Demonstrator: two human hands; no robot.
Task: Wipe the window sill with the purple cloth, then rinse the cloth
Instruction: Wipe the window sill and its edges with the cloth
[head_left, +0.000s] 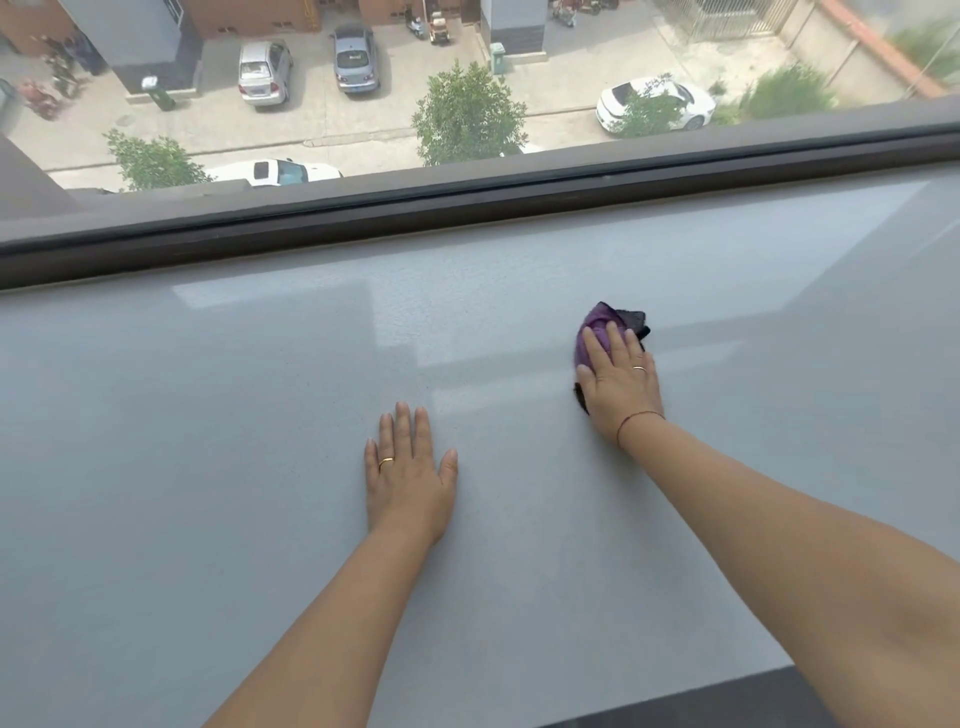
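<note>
- Purple cloth (596, 326) lies bunched on the sill (208, 415), right of centre and about halfway between the near edge and the frame (467, 208).
- Right hand (621, 382) presses flat on top of the cloth, palm down, arm stretched forward.
- Its fingers (616, 340) lie straight and close together, not curled round the fabric; the thumb (586, 375) lies along the left side of the hand.
- Most of the cloth is hidden under the palm. The purple part sticks out past the first two fingertips and along their left side.
- A darker fold (black or very dark, hard to say which) shows just beyond the last two fingertips, toward the frame.
- Another small dark scrap shows at the heel of the hand, below the thumb.
- Left hand (408, 478) rests flat on the bare sill, well apart from the cloth, nearer the person and to the left.
- Its fingers (403, 423) are straight and slightly spread, thumb held out to the right; it holds nothing.
- Each hand wears a ring, and a thin bracelet (641, 415) circles the right wrist.
- Grey and smooth, the sill shows pale reflections near its middle.
- Through the glass, far below, stand parked cars (262, 73) and small trees (467, 114) on a paved yard.
</note>
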